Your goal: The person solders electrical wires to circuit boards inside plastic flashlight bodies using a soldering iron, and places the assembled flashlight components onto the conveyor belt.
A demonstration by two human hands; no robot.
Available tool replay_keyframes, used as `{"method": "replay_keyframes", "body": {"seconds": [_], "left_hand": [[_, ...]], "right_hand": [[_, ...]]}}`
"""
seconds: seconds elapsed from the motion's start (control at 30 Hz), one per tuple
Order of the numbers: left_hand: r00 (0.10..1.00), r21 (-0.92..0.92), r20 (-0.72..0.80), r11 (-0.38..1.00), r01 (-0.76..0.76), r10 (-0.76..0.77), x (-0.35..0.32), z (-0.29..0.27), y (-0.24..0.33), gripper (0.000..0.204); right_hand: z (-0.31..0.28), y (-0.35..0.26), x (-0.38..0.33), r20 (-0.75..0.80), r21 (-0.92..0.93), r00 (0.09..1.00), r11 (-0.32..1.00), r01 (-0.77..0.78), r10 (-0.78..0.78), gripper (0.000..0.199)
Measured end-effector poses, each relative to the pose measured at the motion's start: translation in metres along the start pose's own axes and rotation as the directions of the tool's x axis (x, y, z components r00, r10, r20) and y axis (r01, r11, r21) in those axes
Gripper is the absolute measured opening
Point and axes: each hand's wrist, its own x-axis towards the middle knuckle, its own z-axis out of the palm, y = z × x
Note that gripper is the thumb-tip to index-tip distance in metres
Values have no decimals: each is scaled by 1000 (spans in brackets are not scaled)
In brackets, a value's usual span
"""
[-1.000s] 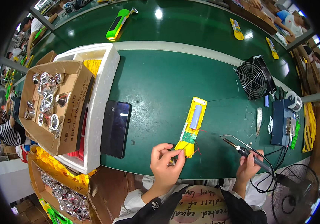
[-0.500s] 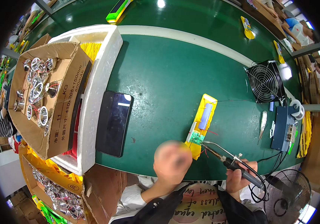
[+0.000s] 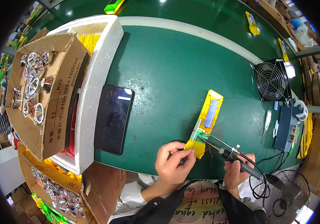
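Left hand (image 3: pixel 174 161) pinches near end of yellow housing (image 3: pixel 205 122); right hand (image 3: pixel 235 172) grips soldering iron (image 3: pixel 230 154), tip at green board (image 3: pixel 204 137); soldering apparently underway, housing open, wires loose.

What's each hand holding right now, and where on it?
Right hand grips the soldering iron by its dark handle. Left hand pinches something small beside the near end of the yellow housing; what it is cannot be told.

Both hands, the left hand (image 3: pixel 173 164) and the right hand (image 3: pixel 236 172), were bare. The person wore white sleeves under a dark apron. Its pale panel carried handwritten lettering.
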Motion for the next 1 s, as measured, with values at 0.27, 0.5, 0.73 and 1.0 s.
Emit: {"method": "replay_keyframes", "body": {"seconds": [0.27, 0.5, 0.73, 1.0], "left_hand": [[1000, 7, -11, 1000, -14, 14, 0, 1, -1, 18], [1000, 2, -14, 1000, -28, 28, -1, 1, -2, 17], [1000, 3, -12, 1000, -16, 16, -2, 2, -2, 17], [1000, 16, -11, 1000, 1, 0, -2, 1, 0, 17]], "right_hand": [[-4, -1, -1, 83, -74, 991, 991, 112, -106, 25], [1, -3, 1, -19, -31, 1000, 999, -11, 11, 27], [1, -2, 1, -19, -2, 1000, 1000, -7, 7, 27], [-1, -2, 0, -15, -13, 1000, 1000, 7, -7, 29]]}}
